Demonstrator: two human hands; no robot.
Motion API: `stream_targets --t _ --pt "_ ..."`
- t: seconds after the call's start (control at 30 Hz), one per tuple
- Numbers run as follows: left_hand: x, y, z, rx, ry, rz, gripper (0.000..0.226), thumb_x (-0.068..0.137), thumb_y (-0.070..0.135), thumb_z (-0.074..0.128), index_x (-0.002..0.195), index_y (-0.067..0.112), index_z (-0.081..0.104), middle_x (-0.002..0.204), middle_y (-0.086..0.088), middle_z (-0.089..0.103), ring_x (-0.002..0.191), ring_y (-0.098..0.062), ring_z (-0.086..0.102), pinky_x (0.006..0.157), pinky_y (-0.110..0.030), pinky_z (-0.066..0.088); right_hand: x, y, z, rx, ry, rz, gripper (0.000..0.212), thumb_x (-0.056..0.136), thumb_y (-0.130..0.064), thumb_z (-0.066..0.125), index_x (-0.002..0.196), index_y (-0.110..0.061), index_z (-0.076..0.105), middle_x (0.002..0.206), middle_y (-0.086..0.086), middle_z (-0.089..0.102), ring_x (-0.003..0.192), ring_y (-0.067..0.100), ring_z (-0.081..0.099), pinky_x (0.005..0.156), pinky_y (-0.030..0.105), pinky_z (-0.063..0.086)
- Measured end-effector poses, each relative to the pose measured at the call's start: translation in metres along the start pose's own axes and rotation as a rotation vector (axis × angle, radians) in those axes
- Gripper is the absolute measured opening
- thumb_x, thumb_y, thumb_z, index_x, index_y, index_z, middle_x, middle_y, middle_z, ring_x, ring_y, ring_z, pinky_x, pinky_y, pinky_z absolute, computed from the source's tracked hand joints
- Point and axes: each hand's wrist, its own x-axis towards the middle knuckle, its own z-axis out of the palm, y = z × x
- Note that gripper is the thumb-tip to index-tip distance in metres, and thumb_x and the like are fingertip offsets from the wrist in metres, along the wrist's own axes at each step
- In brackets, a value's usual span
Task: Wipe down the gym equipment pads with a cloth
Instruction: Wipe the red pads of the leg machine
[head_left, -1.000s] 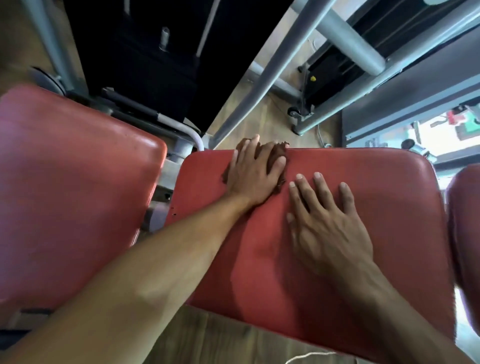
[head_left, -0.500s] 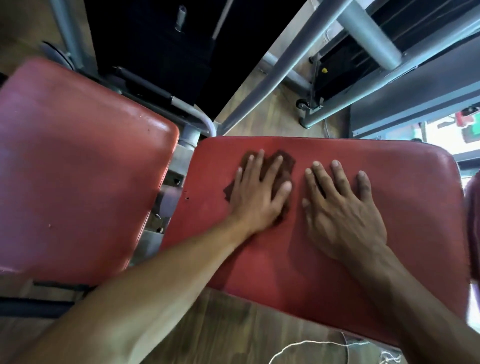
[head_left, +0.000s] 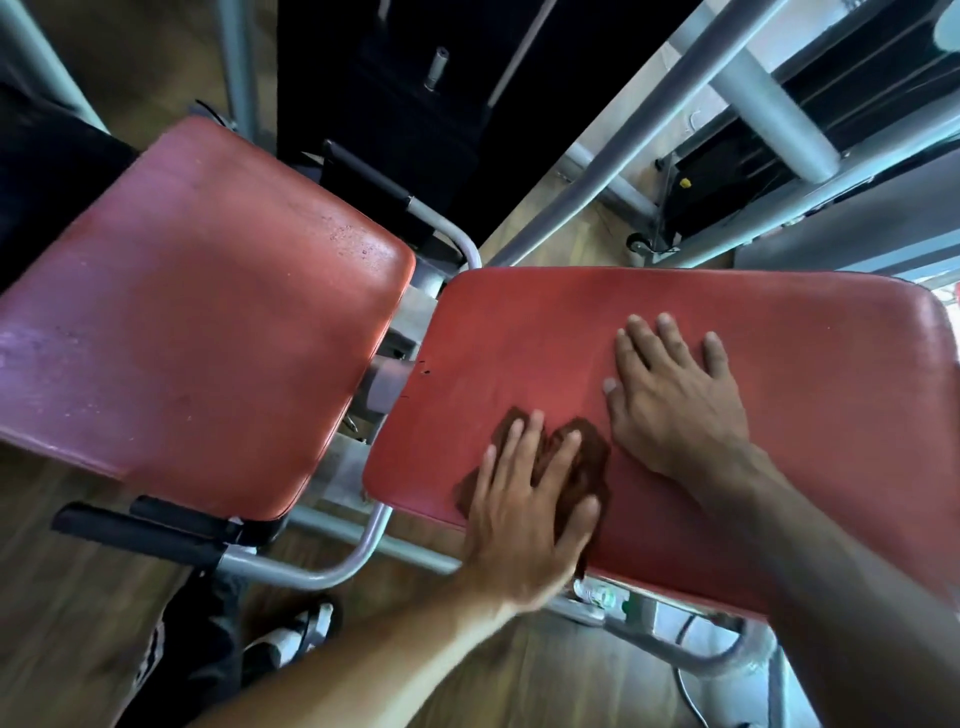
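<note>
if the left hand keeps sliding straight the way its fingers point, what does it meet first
Nothing on the pad, as far as the picture shows. The left hand, flat on the brown cloth, points up the red pad; bare vinyl runs to its far edge. The right hand lies just beside that line, so a small drift could brush it.

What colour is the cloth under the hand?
Dark brown cloth, pressed under the left hand, seen in the head view.

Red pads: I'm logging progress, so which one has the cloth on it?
The right-hand red pad: the left hand presses the brown cloth flat near its front edge. The left-hand red pad is untouched.
</note>
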Motion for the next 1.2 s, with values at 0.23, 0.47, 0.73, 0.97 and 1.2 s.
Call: stream_targets --t 0.23,0.47,0.73,0.97,1.2 --pt "0.049 -0.021 -0.009 0.029 -0.058 -0.015 0.065 0.093 0.065 0.019 0.153 0.041 0.016 0.165 -0.002 0.007 0.151 -0.017 0.002 0.121 -0.043 0.007 0.006 -0.014 0.017 -0.036 0.034 -0.016 0.068 0.098 -0.043 0.009 0.158 -0.012 0.022 0.166 0.002 0.016 0.154 0.025 0.009 0.118 0.059 0.004" --pt "0.061 -0.021 -0.009 0.041 -0.071 0.016 0.063 0.095 0.06 0.021 0.154 0.039 0.014 0.165 -0.001 0.002 0.15 -0.014 -0.007 0.121 -0.038 -0.001 0.004 -0.016 0.019 -0.037 0.105 -0.029 0.062 0.099 -0.037 0.025 0.15 -0.005 0.04 0.159 0.011 0.036 0.148 0.034 0.028 0.113 0.064 0.015" --pt "0.19 -0.039 -0.014 0.043 -0.146 0.025 0.058 0.098 0.055 0.023 0.153 0.042 0.011 0.165 -0.002 -0.001 0.151 -0.018 -0.005 0.121 -0.045 -0.001 0.01 -0.019 0.02 -0.015 0.114 -0.011 0.061 0.099 -0.035 0.031 0.152 -0.007 0.036 0.16 0.01 0.034 0.149 0.034 0.026 0.114 0.064 0.011" --pt "0.204 -0.046 -0.006 0.01 -0.077 0.03 0.058 0.097 0.058 0.024 0.152 0.042 0.017 0.165 -0.002 0.004 0.151 -0.018 -0.002 0.118 -0.041 -0.005 0.012 -0.02 0.02 -0.025 0.082 -0.003 0.062 0.1 -0.037 0.029 0.155 -0.009 0.031 0.162 0.008 0.028 0.151 0.033 0.02 0.115 0.063 0.006" --pt "0.263 -0.045 -0.013 0.039 -0.12 -0.018 0.055 0.097 0.056 0.027 0.148 0.036 0.033 0.162 -0.008 0.018 0.149 -0.024 0.01 0.12 -0.045 0.003 0.015 -0.023 0.018 -0.019 0.062 0.01 0.062 0.099 -0.037 0.027 0.155 -0.009 0.031 0.163 0.008 0.025 0.152 0.033 0.017 0.115 0.064 0.004"
